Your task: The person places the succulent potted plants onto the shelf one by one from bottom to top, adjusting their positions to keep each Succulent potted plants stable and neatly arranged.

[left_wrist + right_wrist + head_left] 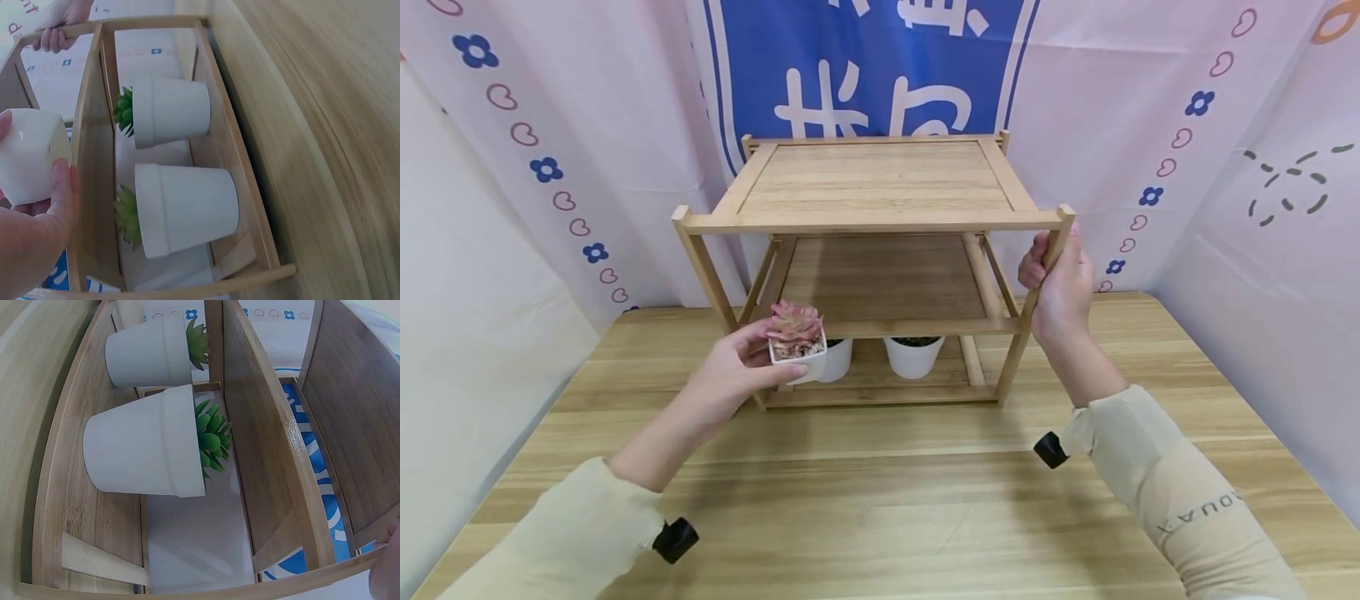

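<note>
In the head view a small white pot with a pink succulent [797, 329] is held between the thumb and fingers of my left hand [737, 367], in front of the left side of the wooden shelf rack [880, 218]. My right hand [1066, 287] grips the rack's front right post below the top shelf. The left wrist view shows the held white pot [31, 156] beside the middle shelf's front edge. On the bottom shelf stand two larger white pots, one with a dark green succulent [214, 437] and one with a lighter green succulent [127, 215].
The rack has three tiers and stands on a wood-grain table [895, 500]. A white curtain [1097, 125] with a blue lettered panel [872, 75] hangs behind it. Black wrist cameras stick out by both sleeves.
</note>
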